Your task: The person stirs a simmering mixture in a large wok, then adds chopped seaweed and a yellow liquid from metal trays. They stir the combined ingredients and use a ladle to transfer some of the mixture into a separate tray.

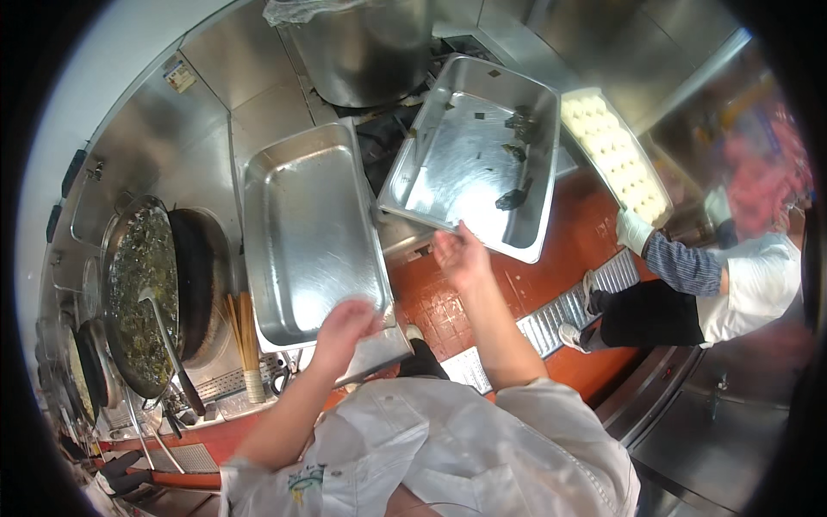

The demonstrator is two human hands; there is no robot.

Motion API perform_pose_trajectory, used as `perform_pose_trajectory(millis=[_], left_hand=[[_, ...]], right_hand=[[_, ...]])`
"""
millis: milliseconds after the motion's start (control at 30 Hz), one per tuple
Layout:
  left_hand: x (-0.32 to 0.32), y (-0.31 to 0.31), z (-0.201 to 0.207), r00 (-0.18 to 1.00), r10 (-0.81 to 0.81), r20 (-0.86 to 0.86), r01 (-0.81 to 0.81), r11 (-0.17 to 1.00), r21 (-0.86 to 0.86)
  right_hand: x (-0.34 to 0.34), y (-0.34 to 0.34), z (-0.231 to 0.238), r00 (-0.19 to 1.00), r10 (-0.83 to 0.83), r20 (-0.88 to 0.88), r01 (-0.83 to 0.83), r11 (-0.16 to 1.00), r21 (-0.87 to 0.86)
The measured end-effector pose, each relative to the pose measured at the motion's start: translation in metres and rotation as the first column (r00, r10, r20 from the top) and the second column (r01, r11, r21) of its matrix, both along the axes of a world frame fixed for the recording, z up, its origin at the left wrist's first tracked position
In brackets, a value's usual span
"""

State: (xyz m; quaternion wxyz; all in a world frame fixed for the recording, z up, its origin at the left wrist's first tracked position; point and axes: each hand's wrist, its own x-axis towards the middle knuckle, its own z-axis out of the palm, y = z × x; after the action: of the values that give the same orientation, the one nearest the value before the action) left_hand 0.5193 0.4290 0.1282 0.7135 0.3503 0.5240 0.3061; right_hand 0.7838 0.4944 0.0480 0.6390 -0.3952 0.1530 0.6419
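Observation:
Two deep steel pans are in front of me. The left steel pan (314, 233) has a bare, shiny bottom. My left hand (349, 326) is at its near right corner, its fingers smeared by motion. The right steel pan (469, 164) sits at a slant, with dark green leafy scraps (514, 196) stuck to its bottom and side. My right hand (461, 256) is at this pan's near rim, thumb along the edge, the other fingers partly hidden. The pan's near end juts out over the red floor.
At left, a wok (142, 284) holds chopped greens in liquid, with a ladle (164, 332) in it. Bamboo sticks (245, 345) stand beside it. A big steel pot (362, 52) is behind the pans. At right, a gloved co-worker (741, 284) holds a tray of white dough pieces (612, 146).

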Motion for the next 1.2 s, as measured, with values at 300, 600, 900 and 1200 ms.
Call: perform_pose_trajectory(millis=[300, 600, 900, 1200], left_hand=[[0.156, 0.109, -0.061, 0.967, 0.248, -0.048, -0.248, 0.892, -0.379], [0.159, 0.096, -0.012, 0.855, 0.515, -0.059, -0.507, 0.855, 0.111], [0.073, 0.073, 0.096, 0.826, 0.524, -0.208, -0.363, 0.777, 0.514], [-0.136, -0.064, 0.217, 0.731, 0.674, 0.108, -0.496, 0.416, 0.762]], right_hand=[[-0.021, -0.102, -0.015, 0.942, 0.231, 0.242, -0.256, 0.964, 0.077], [0.092, -0.129, 0.028, 0.943, -0.038, 0.33, -0.072, 0.946, 0.316], [0.037, -0.146, 0.082, 0.777, 0.065, 0.626, -0.253, 0.943, 0.216], [-0.147, -0.179, 0.195, 0.858, 0.331, 0.392, -0.446, 0.858, 0.253]])
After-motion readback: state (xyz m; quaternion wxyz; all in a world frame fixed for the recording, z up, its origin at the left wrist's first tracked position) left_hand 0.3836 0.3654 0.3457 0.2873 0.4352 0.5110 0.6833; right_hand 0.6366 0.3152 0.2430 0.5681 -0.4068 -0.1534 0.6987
